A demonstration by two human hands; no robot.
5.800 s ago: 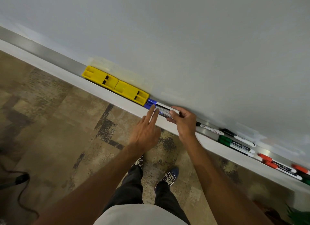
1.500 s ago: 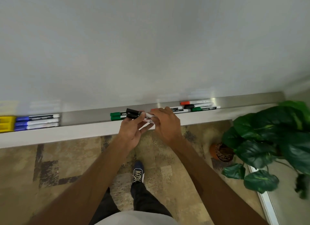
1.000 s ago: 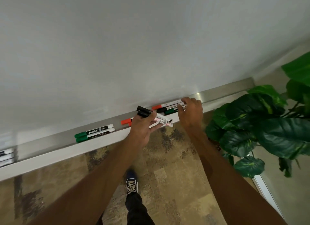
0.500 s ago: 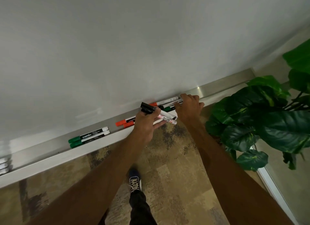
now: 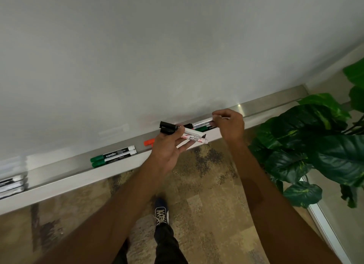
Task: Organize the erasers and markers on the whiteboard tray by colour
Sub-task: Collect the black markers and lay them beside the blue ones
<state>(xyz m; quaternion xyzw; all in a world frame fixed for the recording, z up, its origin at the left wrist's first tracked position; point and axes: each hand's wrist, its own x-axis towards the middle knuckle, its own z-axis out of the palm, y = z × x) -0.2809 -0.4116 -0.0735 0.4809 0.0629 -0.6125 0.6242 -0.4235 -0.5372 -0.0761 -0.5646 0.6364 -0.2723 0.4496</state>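
Observation:
My left hand (image 5: 167, 145) grips two black-capped white markers (image 5: 190, 135) in front of the metal whiteboard tray (image 5: 65, 166). My right hand (image 5: 229, 126) pinches the end of another white marker (image 5: 201, 123), blurred and lifted just above the tray. Under it a green marker (image 5: 202, 128) lies on the tray. Two green markers (image 5: 113, 156) lie side by side to the left. An orange cap (image 5: 149, 142) shows beside my left hand; the rest of that marker is hidden. More markers (image 5: 11, 185) sit at the far left edge.
A large potted plant (image 5: 319, 145) with broad green leaves crowds the tray's right end. The whiteboard (image 5: 157, 47) fills the upper view. Below are patterned carpet and my shoe (image 5: 162, 214). A white frame edge (image 5: 325, 230) runs along the floor at the right.
My right hand has picked a marker up off the tray's right cluster and raised it. My left hand keeps its markers and has barely moved.

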